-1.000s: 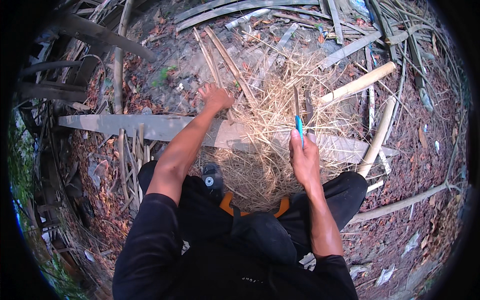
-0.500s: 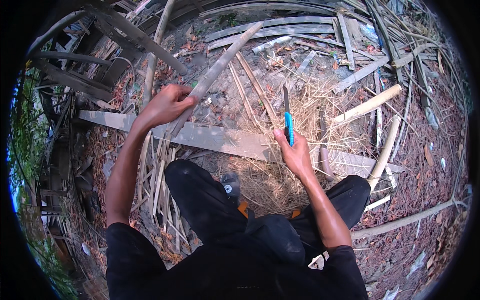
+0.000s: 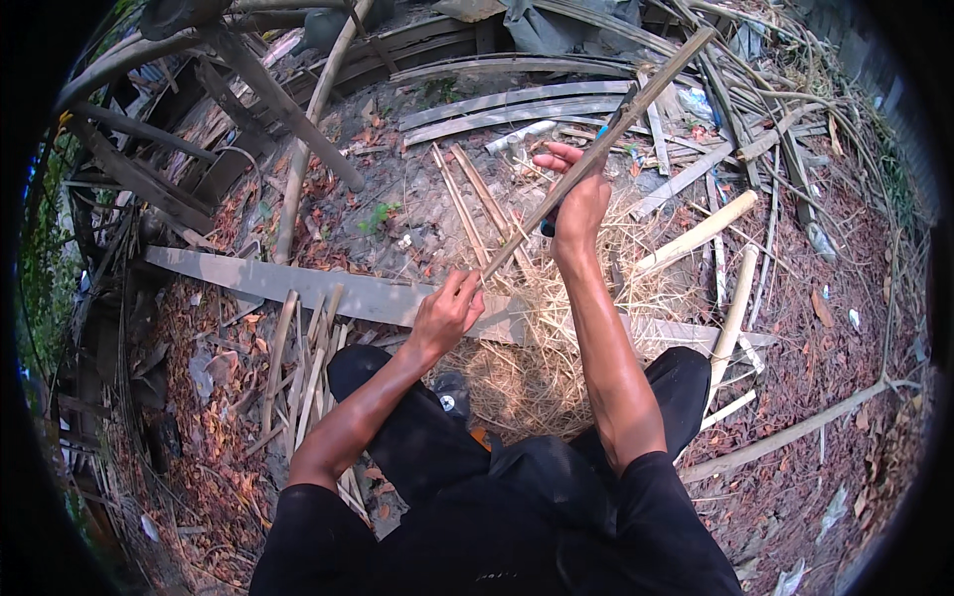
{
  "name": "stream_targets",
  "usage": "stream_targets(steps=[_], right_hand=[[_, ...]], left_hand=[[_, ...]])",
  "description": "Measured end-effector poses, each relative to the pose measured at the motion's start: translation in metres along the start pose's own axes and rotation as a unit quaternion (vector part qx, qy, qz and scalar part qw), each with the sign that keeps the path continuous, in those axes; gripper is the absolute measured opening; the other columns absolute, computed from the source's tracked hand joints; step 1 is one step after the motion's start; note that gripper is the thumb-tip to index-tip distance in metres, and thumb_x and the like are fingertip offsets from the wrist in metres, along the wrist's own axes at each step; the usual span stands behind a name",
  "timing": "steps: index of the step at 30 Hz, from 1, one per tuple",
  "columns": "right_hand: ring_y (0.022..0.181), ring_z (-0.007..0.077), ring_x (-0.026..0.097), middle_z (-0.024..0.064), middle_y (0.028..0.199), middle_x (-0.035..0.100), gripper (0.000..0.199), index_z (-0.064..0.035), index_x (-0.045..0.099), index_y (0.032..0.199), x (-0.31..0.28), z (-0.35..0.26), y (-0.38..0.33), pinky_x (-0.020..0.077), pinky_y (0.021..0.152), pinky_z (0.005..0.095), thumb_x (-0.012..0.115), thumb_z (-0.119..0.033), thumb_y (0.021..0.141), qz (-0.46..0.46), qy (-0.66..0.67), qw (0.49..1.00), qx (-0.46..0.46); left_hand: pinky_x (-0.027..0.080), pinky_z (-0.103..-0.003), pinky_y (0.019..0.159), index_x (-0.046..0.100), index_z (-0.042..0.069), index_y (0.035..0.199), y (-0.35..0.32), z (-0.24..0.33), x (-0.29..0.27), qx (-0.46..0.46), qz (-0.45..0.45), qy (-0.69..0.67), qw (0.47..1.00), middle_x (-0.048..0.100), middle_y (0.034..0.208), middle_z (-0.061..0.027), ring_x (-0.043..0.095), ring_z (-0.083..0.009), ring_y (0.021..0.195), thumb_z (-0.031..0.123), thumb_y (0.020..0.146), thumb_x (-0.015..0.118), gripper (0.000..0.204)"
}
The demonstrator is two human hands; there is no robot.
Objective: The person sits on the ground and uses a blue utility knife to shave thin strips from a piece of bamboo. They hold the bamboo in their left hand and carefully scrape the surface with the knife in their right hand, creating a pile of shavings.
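Left hand (image 3: pixel 449 310) closed on near end of stick (image 3: pixel 616 134). In right hand (image 3: pixel 581 207), under stick, knife (image 3: pixel 602 131) is held, partly hidden. Right part of plank (image 3: pixel 348 291) covered by straw (image 3: pixel 651 288).

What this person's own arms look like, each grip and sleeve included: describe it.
The left grip and right grip are bare human hands; no gloves or watch show. The left forearm and right forearm are uncovered. The left sleeve and right sleeve are black, short and plain, ending near the elbows.
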State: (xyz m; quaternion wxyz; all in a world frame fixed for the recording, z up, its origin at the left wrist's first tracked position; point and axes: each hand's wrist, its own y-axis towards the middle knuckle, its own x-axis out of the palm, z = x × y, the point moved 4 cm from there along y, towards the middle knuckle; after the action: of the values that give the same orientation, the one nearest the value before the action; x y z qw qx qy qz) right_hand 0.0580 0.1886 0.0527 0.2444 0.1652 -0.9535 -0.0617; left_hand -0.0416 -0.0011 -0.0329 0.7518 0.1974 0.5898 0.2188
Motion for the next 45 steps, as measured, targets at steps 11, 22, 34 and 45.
stream_targets(steps=[11,22,34,45], right_hand=[[0.047,0.0072,0.045,0.0003,0.057,0.056,0.035,-0.0005,0.065,0.087,0.052,-0.042,-0.056,0.0370,0.047,0.0264,0.064,-0.035,0.091,0.002,-0.140,0.963,-0.230],[0.074,0.0289,0.068,0.0169,0.088,0.069,0.020,-0.0002,0.067,0.097,0.085,-0.047,-0.094,0.0504,0.064,0.0329,0.071,-0.012,0.081,-0.215,-0.257,0.900,-0.279],[0.058,0.0334,0.058,0.0174,0.068,0.058,0.026,-0.0007,0.046,0.112,0.024,-0.083,-0.156,0.0406,0.055,0.0407,0.051,-0.020,0.096,-0.146,-0.234,0.959,0.059],[0.060,0.0395,0.058,0.0213,0.068,0.057,0.022,0.0028,0.043,0.113,0.025,-0.119,-0.181,0.0410,0.052,0.0459,0.049,-0.008,0.095,-0.223,-0.277,0.933,-0.053]], left_hand=[[0.054,-0.043,0.068,0.051,0.000,0.129,-0.006,-0.020,-0.038,-0.036,-0.229,0.045,0.972,0.062,0.105,-0.0229,0.065,-0.0390,0.082,0.022,0.084,0.068,0.052],[0.045,-0.019,0.059,0.053,0.010,0.133,0.165,0.025,-0.287,-0.017,0.097,-0.296,0.950,0.066,0.106,-0.0059,0.058,-0.0031,0.069,0.026,0.090,0.066,0.048],[0.052,-0.024,0.070,0.064,-0.001,0.116,0.085,0.041,-0.216,-0.064,-0.028,-0.184,0.980,0.063,0.097,-0.0097,0.064,-0.0135,0.077,-0.004,0.091,0.053,0.027],[0.054,-0.023,0.064,0.070,-0.004,0.097,0.089,0.077,-0.186,-0.142,0.095,-0.230,0.958,0.067,0.084,-0.0091,0.066,-0.0130,0.073,-0.004,0.079,0.070,0.019]])
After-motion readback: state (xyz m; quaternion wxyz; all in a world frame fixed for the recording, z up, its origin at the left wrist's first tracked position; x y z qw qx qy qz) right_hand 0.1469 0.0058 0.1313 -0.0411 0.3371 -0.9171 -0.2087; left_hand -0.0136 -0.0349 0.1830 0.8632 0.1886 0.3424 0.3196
